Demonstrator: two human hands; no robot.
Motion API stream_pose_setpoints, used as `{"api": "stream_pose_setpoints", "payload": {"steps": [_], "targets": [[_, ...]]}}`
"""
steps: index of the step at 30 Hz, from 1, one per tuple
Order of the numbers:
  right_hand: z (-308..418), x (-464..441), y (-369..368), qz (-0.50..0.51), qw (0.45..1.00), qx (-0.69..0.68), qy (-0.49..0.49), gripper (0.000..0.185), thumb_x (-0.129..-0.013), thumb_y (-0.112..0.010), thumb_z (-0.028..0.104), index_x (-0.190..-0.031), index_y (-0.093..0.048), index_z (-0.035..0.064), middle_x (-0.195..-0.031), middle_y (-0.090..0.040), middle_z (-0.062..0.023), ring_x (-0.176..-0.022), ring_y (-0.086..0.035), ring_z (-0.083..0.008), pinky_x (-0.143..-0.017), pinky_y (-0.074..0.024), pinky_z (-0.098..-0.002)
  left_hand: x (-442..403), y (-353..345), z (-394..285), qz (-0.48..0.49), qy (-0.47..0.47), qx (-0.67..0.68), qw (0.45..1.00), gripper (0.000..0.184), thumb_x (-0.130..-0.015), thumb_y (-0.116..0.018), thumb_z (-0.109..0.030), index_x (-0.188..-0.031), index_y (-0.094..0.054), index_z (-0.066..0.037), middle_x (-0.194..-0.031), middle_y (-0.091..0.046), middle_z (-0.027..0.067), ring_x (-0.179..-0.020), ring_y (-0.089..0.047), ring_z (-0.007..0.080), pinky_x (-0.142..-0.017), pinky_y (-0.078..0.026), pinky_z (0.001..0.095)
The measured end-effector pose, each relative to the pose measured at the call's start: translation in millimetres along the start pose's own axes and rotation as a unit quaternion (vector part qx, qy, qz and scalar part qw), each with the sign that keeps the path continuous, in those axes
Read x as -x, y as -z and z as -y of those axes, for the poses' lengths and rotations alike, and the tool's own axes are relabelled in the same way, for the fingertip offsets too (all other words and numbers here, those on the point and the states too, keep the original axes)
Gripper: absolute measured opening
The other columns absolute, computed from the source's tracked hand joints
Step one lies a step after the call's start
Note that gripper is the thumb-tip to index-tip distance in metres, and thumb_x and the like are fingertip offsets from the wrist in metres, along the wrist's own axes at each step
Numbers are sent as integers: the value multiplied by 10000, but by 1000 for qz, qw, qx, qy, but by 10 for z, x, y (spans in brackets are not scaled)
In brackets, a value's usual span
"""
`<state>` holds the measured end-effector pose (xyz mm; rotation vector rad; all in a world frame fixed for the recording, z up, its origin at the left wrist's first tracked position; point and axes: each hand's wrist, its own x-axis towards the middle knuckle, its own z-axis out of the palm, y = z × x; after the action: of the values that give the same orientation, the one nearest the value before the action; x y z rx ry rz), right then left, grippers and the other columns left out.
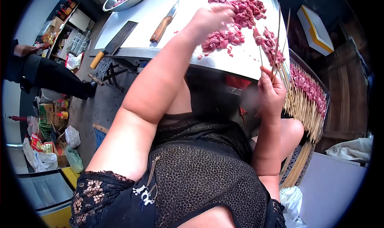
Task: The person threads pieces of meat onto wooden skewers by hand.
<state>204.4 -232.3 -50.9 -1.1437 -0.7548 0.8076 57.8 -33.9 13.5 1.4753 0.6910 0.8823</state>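
pink-red chunks of raw meat [250, 10] lie heaped on the far middle of a white desk [146, 19], with a few small scraps strewn nearer. the left hand [218, 19] reaches across to the near left side of this heap, its fingers bent and blurred by motion; i cannot tell whether they pinch a piece. the right hand [273, 90] is raised at the near right edge of the desk, thumb and fingers closed around several thin wooden sticks [279, 22] whose tips point up and away. just beyond them, along the right edge, lies threaded meat [274, 50]; the overlap hides whether any of it sits on the held sticks.

to the right, a tray holds a long row of finished skewers [308, 86], meat on the far side, bare ends toward the near left. on the left part of the desk are a wooden-handled knife [161, 29], a broad cleaver [122, 36] jutting over the near edge, and a metal bowl [132, 3] of meat. at far left stands another person [56, 74] in dark clothes.
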Motion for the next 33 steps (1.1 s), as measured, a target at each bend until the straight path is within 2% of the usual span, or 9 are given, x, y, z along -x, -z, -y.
{"api": "stream_pose_setpoints", "payload": {"steps": [5,8,12,17,20,21,24,28,33], "targets": [[-31,-39,91,-16,1000,10,18,196,-902,-557,91,-1066,-614,1,-679,-512,48,-514,-386,5,-444,-267,-135,-289,415,134,-72,-11,-202,977,265,-848,-643,-240,-990,-666,-18,-811,-658,56,-739,-596,100,-659,-475,239],[-36,-54,107,0,1000,-4,-13,214,-904,-548,62,-1087,-593,-39,-688,-498,43,-575,-408,-16,-515,-315,-149,-206,190,-38,-33,74,-512,855,483,-760,-611,-525,-848,-703,-60,-765,-664,106,-681,-637,227,-723,-499,314],[-102,-62,47,3,1000,5,-2,213,-901,-551,62,-1083,-597,-40,-690,-503,41,-573,-412,-15,-516,-316,-148,-232,100,159,26,35,-632,773,451,-723,-666,-479,-862,-699,-50,-722,-651,125,-680,-619,251,-683,-486,323],[-38,3,34,-1,999,32,-38,201,-897,-555,83,-1064,-610,-14,-702,-526,40,-569,-425,-8,-503,-319,-145,-144,195,50,22,12,-509,860,330,-722,-609,-393,-784,-702,-83,-769,-656,139,-773,-636,272,-716,-493,368],[-184,-28,70,38,997,57,-44,216,-898,-551,90,-1075,-605,-21,-733,-525,40,-618,-439,-24,-555,-348,-157,-148,258,132,-88,33,-316,944,255,-704,-638,-311,-575,-608,-94,-518,-531,45,-483,-510,141,-527,-430,304],[-200,-33,47,44,995,81,-26,214,-900,-549,92,-1074,-605,-19,-733,-521,39,-624,-439,-24,-553,-345,-159,-147,271,106,-93,60,-315,943,238,-695,-638,-284,-783,-682,-67,-628,-597,17,-599,-541,80,-597,-459,256],[-202,-23,-13,51,997,58,-18,210,-899,-550,91,-1067,-600,-26,-754,-519,44,-620,-434,-19,-561,-345,-149,-137,224,107,-70,65,-227,969,202,-741,-633,-241,-671,-645,-53,-585,-564,5,-503,-501,86,-512,-440,263],[-274,-55,39,44,997,48,-31,203,-907,-540,88,-1075,-597,-11,-694,-490,53,-571,-398,-6,-516,-300,-137,-111,144,18,-26,151,207,966,135,-823,-516,-98,-876,-612,-20,-779,-619,105,-681,-636,199,-563,-541,285],[-287,-35,11,47,999,23,-8,199,-917,-525,80,-1080,-589,-15,-682,-475,51,-559,-374,-10,-501,-274,-142,-54,103,14,0,137,209,968,155,-788,-700,-131,-887,-607,-56,-757,-627,58,-655,-626,125,-580,-542,287]]}}
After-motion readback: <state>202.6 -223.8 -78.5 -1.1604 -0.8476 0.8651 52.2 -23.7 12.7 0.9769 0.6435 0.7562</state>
